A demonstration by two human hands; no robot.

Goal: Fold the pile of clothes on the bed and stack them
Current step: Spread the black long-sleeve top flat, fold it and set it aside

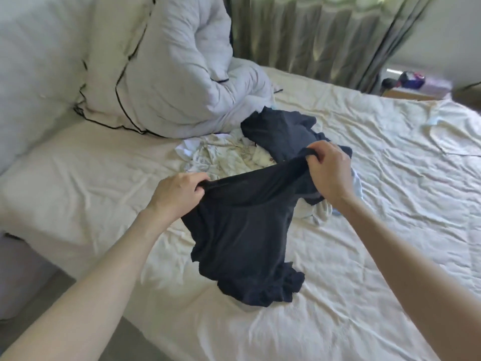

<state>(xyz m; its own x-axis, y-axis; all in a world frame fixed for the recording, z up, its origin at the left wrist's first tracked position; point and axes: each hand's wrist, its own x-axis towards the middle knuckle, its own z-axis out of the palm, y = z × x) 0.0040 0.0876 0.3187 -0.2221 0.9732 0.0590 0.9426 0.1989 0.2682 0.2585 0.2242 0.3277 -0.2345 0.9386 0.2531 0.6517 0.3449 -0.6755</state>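
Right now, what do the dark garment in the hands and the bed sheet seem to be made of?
Dark garment: looks like thin, soft knit fabric, matte navy or black; it sags limply between the left hand and right hand and bunches at its lower end. Bed sheet: seems woven cotton, cream, matte; it shows many fine sharp creases. Neither fibre is certain.
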